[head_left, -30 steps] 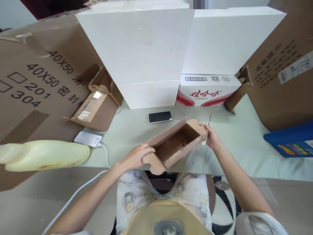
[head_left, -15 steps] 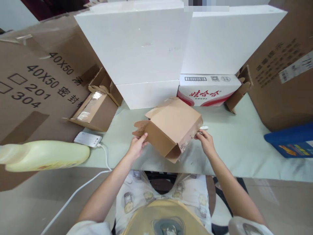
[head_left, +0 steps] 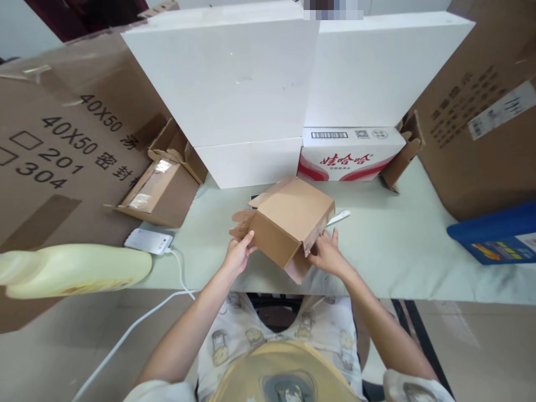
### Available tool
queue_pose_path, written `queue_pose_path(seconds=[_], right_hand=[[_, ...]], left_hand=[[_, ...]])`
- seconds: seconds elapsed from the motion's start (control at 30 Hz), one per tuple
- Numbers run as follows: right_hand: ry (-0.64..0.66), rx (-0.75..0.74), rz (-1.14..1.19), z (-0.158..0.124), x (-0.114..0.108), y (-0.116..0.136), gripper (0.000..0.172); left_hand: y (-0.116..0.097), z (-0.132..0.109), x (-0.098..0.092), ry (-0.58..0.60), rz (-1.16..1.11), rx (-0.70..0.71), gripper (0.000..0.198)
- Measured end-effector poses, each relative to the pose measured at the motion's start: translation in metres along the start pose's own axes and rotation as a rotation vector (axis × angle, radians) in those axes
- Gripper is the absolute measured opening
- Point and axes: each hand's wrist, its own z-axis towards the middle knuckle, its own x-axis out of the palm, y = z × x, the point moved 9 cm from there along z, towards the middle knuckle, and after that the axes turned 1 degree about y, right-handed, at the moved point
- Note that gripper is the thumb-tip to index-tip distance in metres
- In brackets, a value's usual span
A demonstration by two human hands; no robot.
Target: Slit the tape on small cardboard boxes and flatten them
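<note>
A small brown cardboard box [head_left: 295,215] is held tilted above the pale green tabletop, flaps sticking out at its left and near corner. My left hand [head_left: 239,252] grips the box's left side, thumb on the outside near a notched flap. At the right, my right hand [head_left: 329,252] is against the printed side of the box, fingers partly tucked behind the near edge, one finger raised. Its hold there is partly hidden. Just beyond my right hand lies a white, slim-handled object [head_left: 338,218], its near end hidden by the box.
Tall white boxes [head_left: 221,84] and a red-and-white printed carton [head_left: 352,156] line the back. Another opened brown box [head_left: 163,190] stands left, near a white power bank [head_left: 148,241] with a cable and a pale yellow bottle [head_left: 79,271]. A blue container [head_left: 494,237] is at right.
My right hand has moved left and nearer along the box's side. The box has shifted slightly, and more of the white slim object now shows on the table.
</note>
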Motion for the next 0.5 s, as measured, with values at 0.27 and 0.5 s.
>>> queue_pose_path(seconds=[0.27,0.5], right_hand=[[0.136,0.017,0.350,-0.022,0.031,-0.002,0.052],[-0.081,0.040,0.366,0.002,0.018,-0.045,0.057]], left_hand=[[-0.003,-0.001,-0.012,-0.085,-0.001,0.064,0.046],[0.001,-0.006,-0.017,-0.164,0.060,0.132,0.061]])
